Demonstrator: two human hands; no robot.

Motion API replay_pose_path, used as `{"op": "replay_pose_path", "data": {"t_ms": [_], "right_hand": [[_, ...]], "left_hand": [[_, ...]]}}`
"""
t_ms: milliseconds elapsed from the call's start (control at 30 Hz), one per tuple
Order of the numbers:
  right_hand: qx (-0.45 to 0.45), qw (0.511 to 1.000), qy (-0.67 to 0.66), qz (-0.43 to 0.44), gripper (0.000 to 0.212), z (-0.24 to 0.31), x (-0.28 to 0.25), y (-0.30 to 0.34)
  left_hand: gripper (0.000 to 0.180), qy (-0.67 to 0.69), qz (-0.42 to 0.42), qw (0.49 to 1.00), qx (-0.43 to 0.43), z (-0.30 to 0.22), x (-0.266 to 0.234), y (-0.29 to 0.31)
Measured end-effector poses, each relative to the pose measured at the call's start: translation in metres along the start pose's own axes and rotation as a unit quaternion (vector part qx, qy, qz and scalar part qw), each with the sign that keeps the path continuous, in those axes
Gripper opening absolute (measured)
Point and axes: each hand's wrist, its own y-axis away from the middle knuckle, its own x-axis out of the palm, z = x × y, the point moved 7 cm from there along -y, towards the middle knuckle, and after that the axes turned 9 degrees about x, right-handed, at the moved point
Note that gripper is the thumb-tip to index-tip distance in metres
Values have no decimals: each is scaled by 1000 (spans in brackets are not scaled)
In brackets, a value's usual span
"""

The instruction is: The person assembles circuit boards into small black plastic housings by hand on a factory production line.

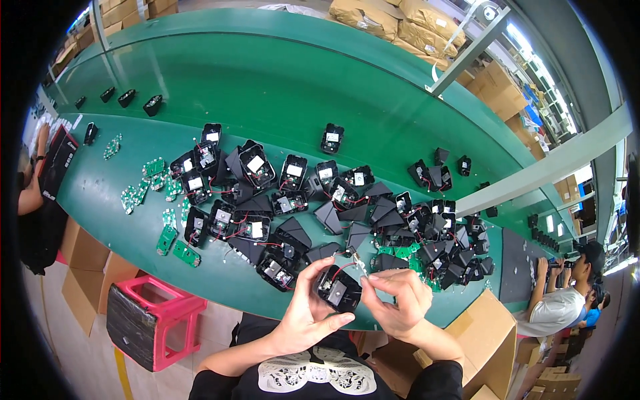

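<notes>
Left hand [305,319] — thumb and fingers curved round black box [339,295], above near edge of table [97,177]. Right hand [400,300]: fingertips pinched on small part [359,262], red wire [343,268] alongside. Boxes [293,235] crowd close beyond — little room; green boards [167,240] left.

On the surface [87,160] before us, a cluster of casings [293,170] spreads from the middle to the right, with circuit boards [167,239] on its left. Behind, 4 units [153,105] sit far left. Near us, our left hand [310,317] holds 1 casing [339,293], left of our right hand [400,300]. A stool [137,327] stands near left; a carton [483,327], near right.
</notes>
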Motion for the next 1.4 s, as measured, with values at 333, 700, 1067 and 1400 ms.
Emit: {"op": "replay_pose_path", "data": {"t_ms": [333,700,1067,1400], "right_hand": [[-20,999,-19,-29,27,4,-6,4],[-146,986,81,19,29,21,-7,19],[-235,952,181,70,24,49,-7,23],[-7,987,25,156,40,22,-16,2]], "left_hand": [[78,-42,17,999,23,3,4,2],[77,-1,19,1000,13,-1,16,3],[73,-6,5,999,54,3,16,1],[61,-14,-33,999,16,-2,7,-3]]}}
